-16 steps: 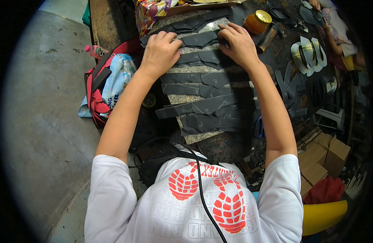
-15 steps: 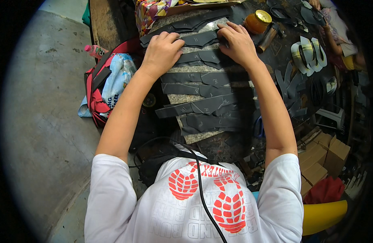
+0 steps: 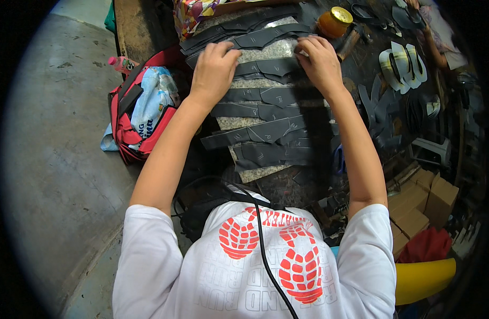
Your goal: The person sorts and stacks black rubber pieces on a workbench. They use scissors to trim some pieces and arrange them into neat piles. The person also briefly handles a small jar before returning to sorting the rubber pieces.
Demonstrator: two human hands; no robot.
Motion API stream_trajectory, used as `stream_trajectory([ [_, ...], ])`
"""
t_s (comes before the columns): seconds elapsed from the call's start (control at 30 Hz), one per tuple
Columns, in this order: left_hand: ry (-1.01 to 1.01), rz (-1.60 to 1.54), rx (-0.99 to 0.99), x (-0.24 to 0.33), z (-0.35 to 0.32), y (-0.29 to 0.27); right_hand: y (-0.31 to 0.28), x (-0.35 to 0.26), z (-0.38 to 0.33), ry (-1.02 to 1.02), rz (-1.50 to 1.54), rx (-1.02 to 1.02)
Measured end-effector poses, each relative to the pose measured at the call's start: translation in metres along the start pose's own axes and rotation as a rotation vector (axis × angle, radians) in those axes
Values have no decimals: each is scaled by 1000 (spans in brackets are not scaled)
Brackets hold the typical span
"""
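the left hand (image 3: pixel 215 72) is near the top middle of the frame, with its fingers bent at the left part of a long dark strip (image 3: pixel 273 36). the right hand (image 3: pixel 320 66) is a little to the right, with its fingers bent near the right end of the same strip. i cannot tell if either hand is pinching the strip, because the fingertips are hard to see. the strip lies near the top middle of the frame, above a speckled slab (image 3: pixel 234 123), and has small pale marks on it. more dark pieces (image 3: pixel 249 95) lie in rows down the middle of the frame. at the upper right is an orange jar (image 3: pixel 334 22) with a yellow lid, and farther right are some pale curved pieces (image 3: pixel 401 69). at the upper left, a pink bottle (image 3: pixel 122 65) is near a red bag (image 3: pixel 128 133). brown boxes (image 3: pixel 414 207) sit at the lower right.
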State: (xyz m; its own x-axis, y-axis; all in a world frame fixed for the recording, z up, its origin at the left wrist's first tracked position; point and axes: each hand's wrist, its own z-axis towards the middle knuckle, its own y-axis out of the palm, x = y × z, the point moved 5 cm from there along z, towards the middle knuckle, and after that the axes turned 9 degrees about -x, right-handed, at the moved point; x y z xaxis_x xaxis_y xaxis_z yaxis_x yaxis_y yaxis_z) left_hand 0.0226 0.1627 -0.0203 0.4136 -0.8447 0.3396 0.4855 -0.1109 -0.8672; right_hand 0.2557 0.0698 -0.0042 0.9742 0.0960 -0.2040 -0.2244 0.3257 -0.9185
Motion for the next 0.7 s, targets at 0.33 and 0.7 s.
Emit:
stream_trajectory([
  [0.33,-69,-236,-23,3,-21,-7,-36,7,-86,233,88,-47],
  [0.7,-49,6,32,33,-41,-22,-57,-45,-148,256,70,-53],
])
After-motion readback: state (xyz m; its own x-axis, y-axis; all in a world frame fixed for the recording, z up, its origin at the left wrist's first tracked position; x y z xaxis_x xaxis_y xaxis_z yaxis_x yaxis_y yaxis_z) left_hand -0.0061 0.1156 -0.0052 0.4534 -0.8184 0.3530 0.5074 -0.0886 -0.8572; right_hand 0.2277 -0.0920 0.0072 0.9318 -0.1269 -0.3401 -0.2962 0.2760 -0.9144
